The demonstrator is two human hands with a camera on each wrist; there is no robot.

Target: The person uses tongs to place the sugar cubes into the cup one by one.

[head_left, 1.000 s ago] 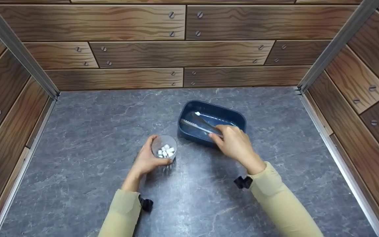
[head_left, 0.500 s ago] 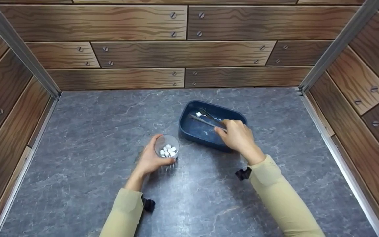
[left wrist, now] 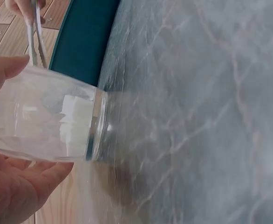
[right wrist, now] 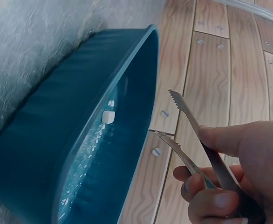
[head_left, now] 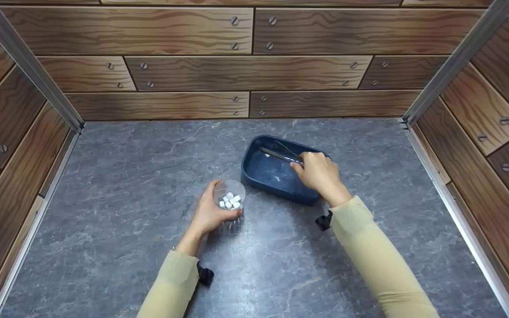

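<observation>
My left hand (head_left: pixel 212 212) grips a clear glass (left wrist: pixel 38 112) round its side, thumb on the near side. Several white cubes (head_left: pixel 229 201) lie in the bottom of the glass. My right hand (head_left: pixel 321 174) holds metal tongs (right wrist: pixel 206 154) with serrated tips, their arms spread apart with nothing between them. The tongs hang over a dark blue rectangular tub (head_left: pixel 276 190), close to its far side. Inside the tub lies a single white cube (right wrist: pixel 108 117), mostly covered by the tongs in the head view.
A grey marbled tabletop (head_left: pixel 139 176) lies under everything. Wood-patterned panels (head_left: pixel 184 73) rise at the back and both sides, with metal posts (head_left: pixel 453 66) at the corners. The glass is just left of the tub's near-left corner.
The right hand and tongs have shifted slightly right and away, so the tongs now overlap the cube. The left hand with the glass has drifted a little right.
</observation>
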